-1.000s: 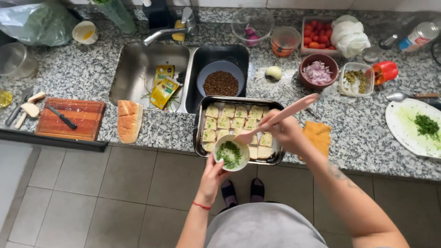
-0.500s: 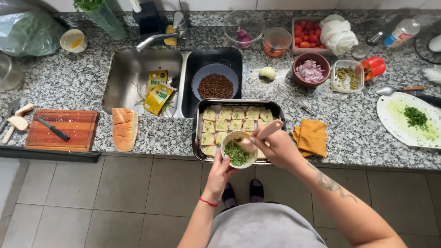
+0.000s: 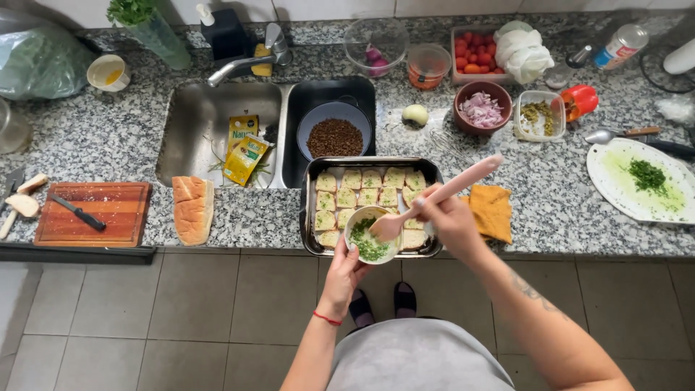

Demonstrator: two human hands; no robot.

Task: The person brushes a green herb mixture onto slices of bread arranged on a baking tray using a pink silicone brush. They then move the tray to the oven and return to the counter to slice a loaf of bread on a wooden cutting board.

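Left hand (image 3: 346,271) cups the bowl (image 3: 370,234) from below, fingers wrapped tight, keeping it over the tray (image 3: 311,217) to catch drips. Right hand (image 3: 450,217) clamps the pink spatula (image 3: 441,194), its blade dipped in the herb mix.

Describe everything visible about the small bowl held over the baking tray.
The small bowl is round and cream-white, ceramic by its look, with a plain rim. It holds chopped green herbs in a pale, oily-looking mixture. The left hand grips it from its near side, keeping it roughly level over the front edge of the metal baking tray of bread slices. The head of a pink spatula, held in the right hand, dips into it from the right.
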